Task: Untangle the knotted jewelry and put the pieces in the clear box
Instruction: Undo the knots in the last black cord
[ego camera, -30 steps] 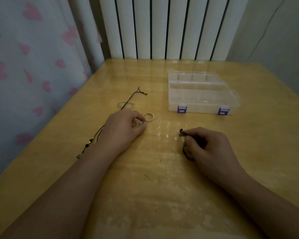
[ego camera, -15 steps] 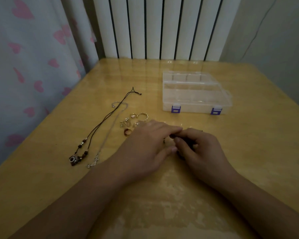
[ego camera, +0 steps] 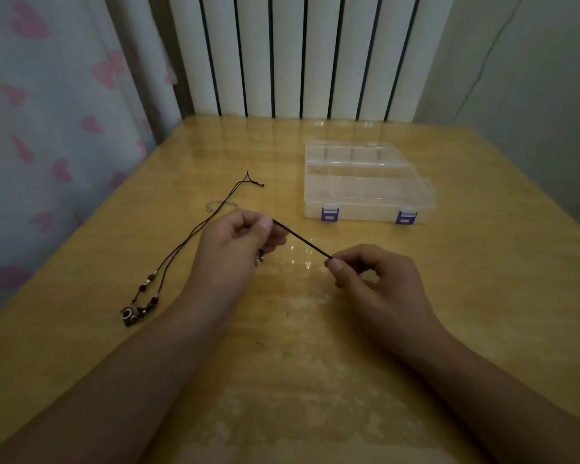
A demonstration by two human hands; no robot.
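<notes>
Pinching a short black cord (ego camera: 302,242) at each end, the fingers (ego camera: 265,226) of the left hand (ego camera: 235,249) and the thumb and forefinger of the right hand (ego camera: 375,286) are curled tight on it, and it runs straight and taut between them, raised a little above the worktop (ego camera: 315,346). The left end sits higher and farther from the viewer; the right end is lower and nearer. Something small and metallic hangs under the left hand, too hidden to identify. To do this step well, the judgement is that the pull should ease: a taut cord tightens any knot, so slack is needed before a loop can be worked loose with the fingertips. To the left on the worktop lies a long dark necklace (ego camera: 181,249) with beads and a small pendant (ego camera: 131,314) at its near end; its far end is knotted. A thin silver chain (ego camera: 220,204) shows just beyond the left hand, partly hidden behind it. The clear box (ego camera: 365,185), with purple latches, sits farther back and to the right, well apart from both hands. Its lid appears closed, so it would need opening before any piece goes in. None of the jewelry can be seen inside it.
</notes>
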